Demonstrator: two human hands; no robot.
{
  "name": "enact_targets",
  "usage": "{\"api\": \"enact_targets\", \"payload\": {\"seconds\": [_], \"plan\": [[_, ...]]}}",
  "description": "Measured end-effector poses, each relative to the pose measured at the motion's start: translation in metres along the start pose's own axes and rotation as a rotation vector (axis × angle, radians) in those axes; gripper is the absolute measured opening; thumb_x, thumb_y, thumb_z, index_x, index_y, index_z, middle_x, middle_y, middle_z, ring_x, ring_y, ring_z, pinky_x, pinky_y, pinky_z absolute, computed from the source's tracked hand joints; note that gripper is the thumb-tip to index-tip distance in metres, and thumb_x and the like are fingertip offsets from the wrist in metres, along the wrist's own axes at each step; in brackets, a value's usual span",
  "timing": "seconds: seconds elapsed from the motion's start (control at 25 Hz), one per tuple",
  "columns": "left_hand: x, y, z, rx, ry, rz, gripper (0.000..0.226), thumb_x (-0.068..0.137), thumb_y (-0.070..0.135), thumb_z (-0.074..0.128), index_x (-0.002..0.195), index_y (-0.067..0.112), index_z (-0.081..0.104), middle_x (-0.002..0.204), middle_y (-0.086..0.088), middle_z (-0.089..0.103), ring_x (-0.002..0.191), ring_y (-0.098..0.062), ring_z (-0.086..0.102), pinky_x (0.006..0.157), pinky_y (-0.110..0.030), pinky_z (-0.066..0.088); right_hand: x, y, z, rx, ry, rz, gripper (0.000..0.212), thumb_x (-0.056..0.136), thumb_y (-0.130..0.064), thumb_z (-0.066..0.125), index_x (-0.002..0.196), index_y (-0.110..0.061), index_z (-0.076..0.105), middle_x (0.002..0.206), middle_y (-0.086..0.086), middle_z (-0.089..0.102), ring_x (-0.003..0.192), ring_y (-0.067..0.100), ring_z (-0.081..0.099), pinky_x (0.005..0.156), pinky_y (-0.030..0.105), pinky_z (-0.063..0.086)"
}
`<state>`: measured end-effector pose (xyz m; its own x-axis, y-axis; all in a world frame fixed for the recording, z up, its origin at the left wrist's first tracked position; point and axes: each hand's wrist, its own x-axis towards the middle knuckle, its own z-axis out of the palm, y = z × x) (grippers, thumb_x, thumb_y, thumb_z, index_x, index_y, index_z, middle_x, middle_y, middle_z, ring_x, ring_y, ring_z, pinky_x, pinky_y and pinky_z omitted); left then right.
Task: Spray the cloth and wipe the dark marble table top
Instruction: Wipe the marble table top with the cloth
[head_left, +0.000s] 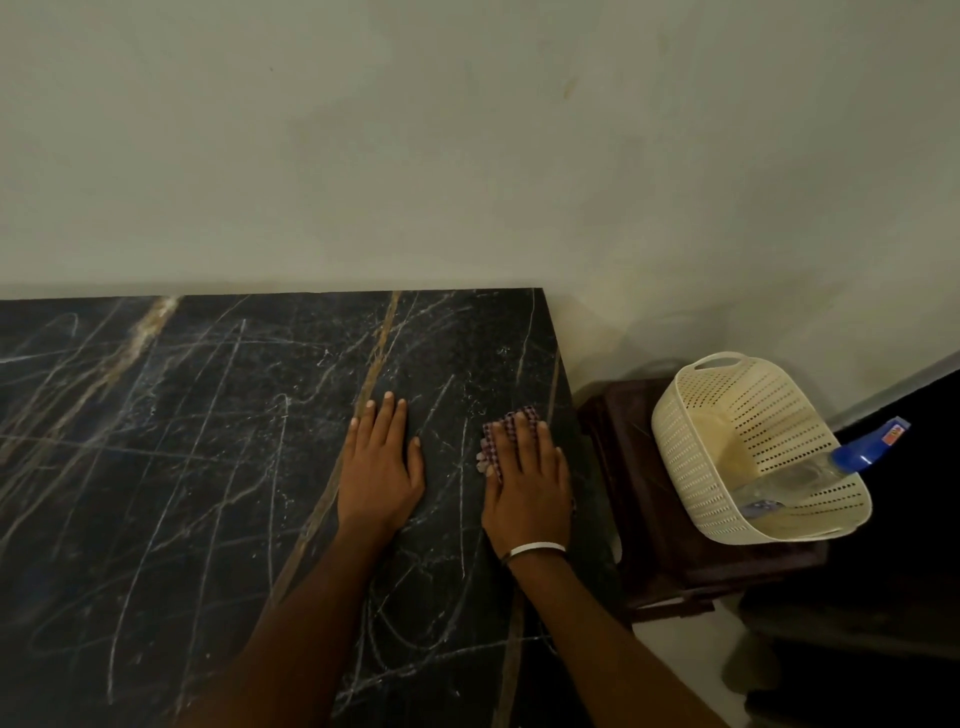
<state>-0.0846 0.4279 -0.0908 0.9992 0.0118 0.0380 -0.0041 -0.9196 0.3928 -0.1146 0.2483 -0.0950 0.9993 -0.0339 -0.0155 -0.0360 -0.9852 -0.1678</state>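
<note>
The dark marble table top (182, 467) with white and gold veins fills the lower left. My right hand (527, 483) lies flat, fingers straight, pressing a checked cloth (511, 420) onto the marble near the table's right edge. The cloth shows past the fingertips and at the thumb side; the rest is hidden under the palm. My left hand (382, 462) rests flat on the bare marble just left of it, fingers straight. A clear spray bottle (795, 480) with a blue trigger head lies tilted in a cream basket, off the table to the right.
The cream perforated plastic basket (691, 431) stands on a dark wooden stool (654, 561) beside the table's right edge. A pale wall runs behind the table. Dark furniture sits at the lower right over a pale floor.
</note>
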Motion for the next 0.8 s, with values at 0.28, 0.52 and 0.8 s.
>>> {"api": "enact_targets", "payload": {"seconds": [0.28, 0.52, 0.8], "plan": [[-0.011, -0.009, 0.001, -0.017, 0.009, 0.038, 0.057, 0.102, 0.039, 0.031, 0.153, 0.016, 0.02, 0.162, -0.003, 0.014, 0.15, -0.017, 0.004, 0.122, -0.036, 0.001, 0.014, 0.038, -0.013, -0.037, 0.051, 0.145, 0.06, 0.097, -0.036, 0.033, 0.153, -0.026, 0.014, 0.162, 0.003, 0.008, 0.148, 0.025, 0.007, 0.118, 0.043, 0.015], [-0.019, -0.01, 0.003, -0.007, 0.008, 0.049, 0.057, 0.102, 0.039, 0.031, 0.153, 0.016, 0.023, 0.161, -0.004, 0.017, 0.149, -0.018, 0.006, 0.123, -0.039, 0.006, -0.018, 0.007, 0.001, -0.013, 0.03, 0.03, 0.06, 0.098, -0.039, 0.032, 0.153, -0.03, 0.009, 0.162, 0.0, 0.004, 0.149, 0.023, 0.003, 0.12, 0.045, 0.014], [-0.035, -0.014, 0.0, 0.007, -0.014, 0.083, 0.057, 0.102, 0.04, 0.03, 0.153, 0.016, 0.021, 0.161, -0.004, 0.015, 0.15, -0.017, 0.004, 0.123, -0.038, 0.003, -0.023, 0.036, -0.01, -0.016, 0.075, 0.19, 0.058, 0.098, -0.037, 0.035, 0.153, -0.028, 0.018, 0.162, 0.0, 0.01, 0.149, 0.023, 0.006, 0.119, 0.042, 0.013]]}}
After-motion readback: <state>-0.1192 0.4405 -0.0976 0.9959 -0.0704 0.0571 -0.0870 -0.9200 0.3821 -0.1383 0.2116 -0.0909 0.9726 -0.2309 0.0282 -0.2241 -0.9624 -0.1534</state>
